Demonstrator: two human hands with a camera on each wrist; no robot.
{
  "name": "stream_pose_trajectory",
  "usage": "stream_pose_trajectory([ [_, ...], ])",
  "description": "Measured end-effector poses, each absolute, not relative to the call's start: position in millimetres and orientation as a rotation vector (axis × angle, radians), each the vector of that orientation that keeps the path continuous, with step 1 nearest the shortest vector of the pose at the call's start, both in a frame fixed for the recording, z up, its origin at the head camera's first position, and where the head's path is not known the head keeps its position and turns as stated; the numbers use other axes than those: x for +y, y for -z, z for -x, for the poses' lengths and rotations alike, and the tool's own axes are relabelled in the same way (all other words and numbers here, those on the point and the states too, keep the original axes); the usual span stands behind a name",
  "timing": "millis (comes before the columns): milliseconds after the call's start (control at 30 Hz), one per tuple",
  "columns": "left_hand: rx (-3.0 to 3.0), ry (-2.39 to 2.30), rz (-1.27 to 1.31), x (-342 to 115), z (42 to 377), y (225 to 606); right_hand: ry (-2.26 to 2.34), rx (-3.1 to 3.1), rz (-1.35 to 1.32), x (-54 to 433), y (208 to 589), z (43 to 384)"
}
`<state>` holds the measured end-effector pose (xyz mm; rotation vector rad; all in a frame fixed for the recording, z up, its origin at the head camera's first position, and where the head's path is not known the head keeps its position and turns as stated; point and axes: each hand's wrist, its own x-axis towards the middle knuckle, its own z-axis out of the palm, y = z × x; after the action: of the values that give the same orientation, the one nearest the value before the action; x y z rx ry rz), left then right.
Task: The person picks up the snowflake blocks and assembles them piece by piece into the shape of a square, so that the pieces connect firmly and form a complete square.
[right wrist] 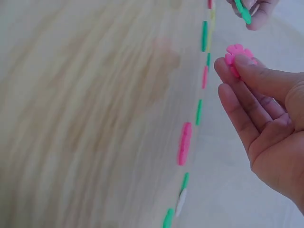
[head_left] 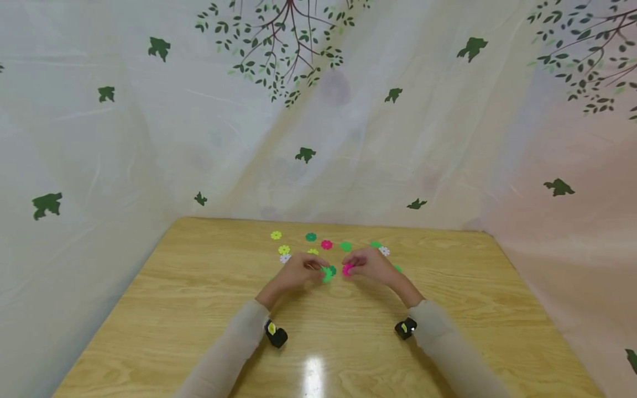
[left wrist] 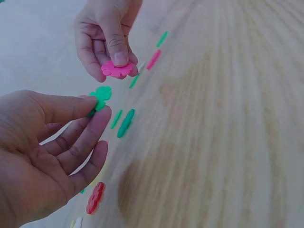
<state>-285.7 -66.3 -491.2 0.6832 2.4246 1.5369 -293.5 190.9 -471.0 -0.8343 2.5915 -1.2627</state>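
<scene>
My left hand point(head_left: 300, 270) pinches a light green flower-shaped disc point(left wrist: 102, 95) between thumb and fingertips, close over the table. Facing it, my right hand point(head_left: 370, 264) holds a pink flower-shaped disc point(right wrist: 239, 53), its thumb pressed on the disc's face. A small gap separates the two discs, which have notched petals around their edges. In the head view a dark green disc point(head_left: 333, 270) shows just behind the light green one. The fingertips of both hands are turned toward each other.
More flower discs lie scattered beyond the hands: yellow point(head_left: 276, 235), dark green point(head_left: 311, 237), red-pink point(head_left: 326, 244), light green point(head_left: 345, 246) and white point(head_left: 384, 251). They rest on a wooden table point(head_left: 199, 309). A pale curtain point(head_left: 239, 138) printed with leaves and birds hangs behind it.
</scene>
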Motion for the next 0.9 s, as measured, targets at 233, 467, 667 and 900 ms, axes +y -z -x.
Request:
stream_pose_trajectory([
  [233, 2.31, -1.762, -0.471, -66.5, 292.3, 487.3, 1.503, 2.501, 0.719, 182.1, 468.2, 301.5],
  [467, 2.238, -1.917, -0.338, -62.0, 296.9, 480.5, 1.664, 2.447, 0.755, 172.1, 463.6, 310.0],
  [667, 2.19, -2.05, -0.322, -58.1, 300.2, 475.7, 1.72, 2.48, 0.706, 163.4, 458.9, 314.7],
  [900, 2.163, -2.176, -0.286, -55.9, 304.2, 471.5, 1.796, 2.515, 0.646, 156.3, 455.2, 321.0],
])
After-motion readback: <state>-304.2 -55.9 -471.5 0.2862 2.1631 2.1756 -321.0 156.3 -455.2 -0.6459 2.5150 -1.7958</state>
